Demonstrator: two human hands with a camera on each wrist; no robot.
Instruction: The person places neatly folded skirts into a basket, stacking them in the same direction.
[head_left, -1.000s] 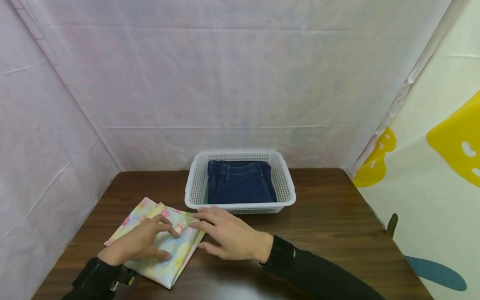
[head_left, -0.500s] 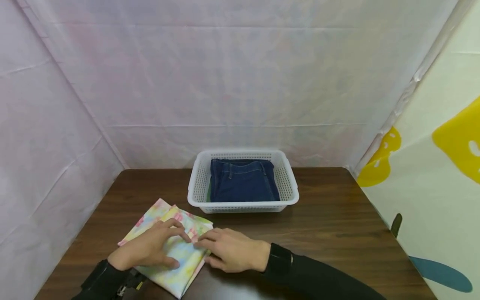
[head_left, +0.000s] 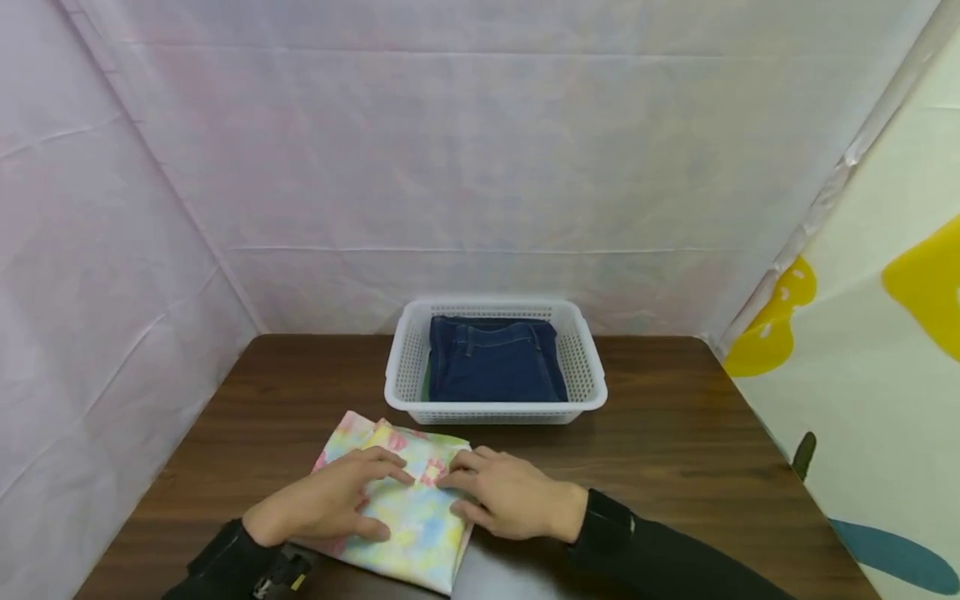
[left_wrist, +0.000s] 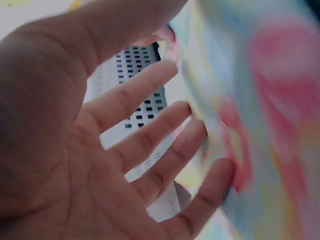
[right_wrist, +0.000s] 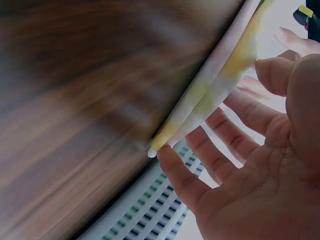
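Observation:
A folded cloth (head_left: 416, 533), pastel yellow, blue and pink, lies on the table in front of the basket. My left hand (head_left: 330, 496) rests on its left part, fingers spread and slightly bent; in the left wrist view the fingertips (left_wrist: 197, 127) touch the patterned fabric. At the cloth's right edge is my right hand (head_left: 517, 496), its fingertips on the fabric. The right wrist view has the layered edge of the cloth (right_wrist: 205, 92) flat on the wood, with fingers (right_wrist: 182, 177) extended against it. Neither hand grips the cloth.
A white perforated basket (head_left: 495, 408) stands behind the cloth, near the table's back edge. Folded blue jeans (head_left: 498, 367) lie in it, with a bit of green beneath. White sheeting (head_left: 480, 167) hangs behind and at the left. The brown table (head_left: 675, 450) extends to the right.
The cloth has slid to the right along the table under both hands, and now lies more directly before the basket. My right hand came down onto its right edge.

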